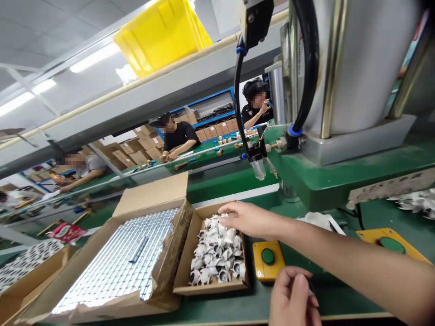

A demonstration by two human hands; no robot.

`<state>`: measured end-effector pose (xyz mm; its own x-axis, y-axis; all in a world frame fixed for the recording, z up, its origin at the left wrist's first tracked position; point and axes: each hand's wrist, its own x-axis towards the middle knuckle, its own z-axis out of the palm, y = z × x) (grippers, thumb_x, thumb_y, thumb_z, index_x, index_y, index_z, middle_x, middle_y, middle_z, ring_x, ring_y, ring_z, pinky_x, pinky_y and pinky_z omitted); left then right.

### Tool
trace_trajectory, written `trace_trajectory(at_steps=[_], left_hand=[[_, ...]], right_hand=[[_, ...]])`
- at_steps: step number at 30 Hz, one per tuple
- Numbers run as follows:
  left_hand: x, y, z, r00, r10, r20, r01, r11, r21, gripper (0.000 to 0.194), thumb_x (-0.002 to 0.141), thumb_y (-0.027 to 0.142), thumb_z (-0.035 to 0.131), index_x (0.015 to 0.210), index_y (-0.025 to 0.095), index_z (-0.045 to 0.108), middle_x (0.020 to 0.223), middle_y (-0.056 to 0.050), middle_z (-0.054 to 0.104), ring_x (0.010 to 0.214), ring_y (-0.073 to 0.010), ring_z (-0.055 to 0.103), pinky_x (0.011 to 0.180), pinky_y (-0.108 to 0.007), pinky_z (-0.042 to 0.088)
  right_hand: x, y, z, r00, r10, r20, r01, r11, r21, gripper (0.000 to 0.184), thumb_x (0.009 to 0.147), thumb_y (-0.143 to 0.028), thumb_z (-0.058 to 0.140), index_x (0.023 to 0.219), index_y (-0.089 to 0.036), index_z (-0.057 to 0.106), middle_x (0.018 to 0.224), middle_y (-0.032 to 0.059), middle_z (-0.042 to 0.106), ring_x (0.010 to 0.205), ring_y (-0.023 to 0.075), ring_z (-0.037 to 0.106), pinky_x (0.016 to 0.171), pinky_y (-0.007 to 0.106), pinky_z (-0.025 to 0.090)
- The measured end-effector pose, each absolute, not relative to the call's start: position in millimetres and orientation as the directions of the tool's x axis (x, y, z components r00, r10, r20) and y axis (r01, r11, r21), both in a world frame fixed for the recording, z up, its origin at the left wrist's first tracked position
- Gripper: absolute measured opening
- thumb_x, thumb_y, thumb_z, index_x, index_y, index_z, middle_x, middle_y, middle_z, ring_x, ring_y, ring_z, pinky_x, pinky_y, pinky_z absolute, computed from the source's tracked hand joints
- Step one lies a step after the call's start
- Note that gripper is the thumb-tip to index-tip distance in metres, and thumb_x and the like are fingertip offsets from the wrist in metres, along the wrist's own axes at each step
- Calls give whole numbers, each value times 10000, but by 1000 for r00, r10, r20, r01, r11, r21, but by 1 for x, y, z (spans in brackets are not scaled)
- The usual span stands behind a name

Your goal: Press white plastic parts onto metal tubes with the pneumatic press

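My right hand (249,219) reaches in from the right over a small cardboard box (212,290) of white plastic impellers (217,249). Its fingers are apart at the box's far edge, and no part shows clearly in them. Low in the view, my left hand (294,296) is closed, fingers curled in against the thumb; a sliver of something greyish shows at its edge, too hidden to name. Between the hands and the box sits a yellow switch box with a green button (268,256). A larger carton (170,271) of short silver metal rods (115,258) stands left, one rod (138,249) lying loose on top.
A press with a grey cylinder (367,68) and black hoses rises at right. Another yellow button box (390,242) and more white parts (416,203) lie below it. A yellow bin (161,34) rests on the overhead shelf. Several co-workers sit across the benches.
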<state>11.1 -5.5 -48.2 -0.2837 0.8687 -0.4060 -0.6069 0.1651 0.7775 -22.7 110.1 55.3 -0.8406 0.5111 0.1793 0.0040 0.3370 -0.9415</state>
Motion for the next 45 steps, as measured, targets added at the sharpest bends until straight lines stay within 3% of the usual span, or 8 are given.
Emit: trace_trajectory(at_steps=[5, 10, 15, 22, 27, 35, 41, 45], left_hand=[[5, -6, -48, -362, 855, -372, -641, 62, 765, 614, 597, 729, 661, 760, 145, 560, 467, 37, 534, 264, -40, 381, 262, -134, 234], [15, 23, -21, -321, 914, -249, -666, -31, 746, 383, 835, 509, 580, 903, 133, 607, 511, 29, 521, 341, -44, 378, 316, -141, 299], [37, 76, 16, -366, 905, -217, -710, -121, 693, 269, 718, 344, 753, 844, 138, 634, 700, -26, 602, 516, -74, 471, 421, -156, 390], [46, 101, 19, -253, 952, -174, -826, -119, 551, 278, 750, 278, 725, 960, 126, 624, 751, -20, 515, 569, -78, 433, 453, -166, 398], [48, 110, 24, -327, 933, -152, -831, -207, 517, 49, 789, 149, 608, 831, 131, 590, 737, -8, 481, 551, -73, 423, 457, -174, 408], [51, 96, 32, -443, 882, -159, -573, -142, 808, 258, 815, 356, 606, 656, 193, 486, 595, 28, 467, 482, -92, 410, 406, -193, 350], [40, 71, 22, -504, 829, -243, -609, -141, 780, 329, 772, 500, 659, 782, 180, 581, 484, 73, 360, 387, -57, 302, 331, -146, 237], [30, 56, 13, -522, 823, -226, -625, -188, 757, 358, 790, 524, 628, 736, 172, 593, 437, 85, 305, 334, -39, 279, 301, -120, 214]], right_hand=[[28, 104, 52, -841, 495, 219, 13, 423, -906, 203, 868, -270, 564, 1048, -253, 656, 1068, 13, 635, 953, 192, 598, 831, 293, 474], [146, 91, 25, -723, 641, 258, 170, 527, -833, 182, 933, -356, 509, 1046, -302, 641, 1042, -7, 653, 969, 179, 605, 831, 251, 483], [242, 113, -16, -373, 900, 224, 465, 390, -794, 251, 947, -429, 457, 1090, -285, 604, 1050, 18, 658, 923, 193, 635, 762, 259, 539], [325, 173, -107, -332, 812, 481, 867, 463, -183, 404, 954, -299, 312, 1287, -139, 476, 1287, 144, 525, 1147, 304, 519, 957, 487, 462], [330, 180, -98, -322, 839, 439, 928, 371, -28, 400, 939, -246, 335, 1292, -124, 481, 1287, 179, 482, 1026, 332, 559, 845, 506, 498], [316, 222, -91, -388, 826, 410, 835, 503, -222, 326, 947, -246, 339, 1083, -156, 621, 1038, 135, 582, 850, 261, 623, 754, 408, 527], [273, 208, -46, -418, 768, 485, 675, 620, -399, 305, 988, -377, 372, 1192, -228, 543, 1135, 91, 576, 960, 220, 606, 786, 326, 520], [211, 164, -2, -515, 687, 513, 408, 723, -558, 258, 989, -296, 403, 1207, -275, 539, 1071, 61, 579, 867, 168, 614, 685, 248, 516]])
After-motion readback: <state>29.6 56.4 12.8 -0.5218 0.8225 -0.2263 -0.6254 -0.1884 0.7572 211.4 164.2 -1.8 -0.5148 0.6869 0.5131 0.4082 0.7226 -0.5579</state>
